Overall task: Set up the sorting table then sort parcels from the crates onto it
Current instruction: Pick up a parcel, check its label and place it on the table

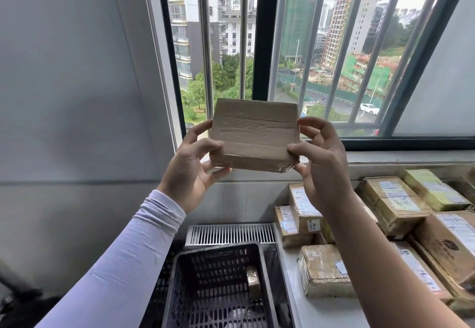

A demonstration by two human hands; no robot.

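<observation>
Both hands are holding a flat, square, brown cardboard parcel (pixel 254 134) up in front of the barred window (pixel 282 44), with its broad taped face turned toward the camera. On the left, the left hand (pixel 195 173), coming out of a pale lilac long sleeve (pixel 123 263), is gripping the parcel's left edge: the thumb is pressing on the front face near the lower corner, while the curled fingers are wrapping behind and under the edge. On the right, the right hand (pixel 321 163), on a bare forearm, is pinching the parcel's right edge in the same way, thumb on the front near the lower right corner and fingers curling round the side and back. Neither hand is spread wide; both are clamping the box between thumb and fingers.

Below, a dark perforated plastic crate (pixel 218 289) is sitting with one small taped brown parcel (pixel 253 284) lying inside it against the right wall. Just to the right, a white sorting table (pixel 316 312) is carrying several taped cardboard parcels with white labels (pixel 385 224), lying close together, some touching. A white slatted vent panel (pixel 231 233) is lying behind the crate.
</observation>
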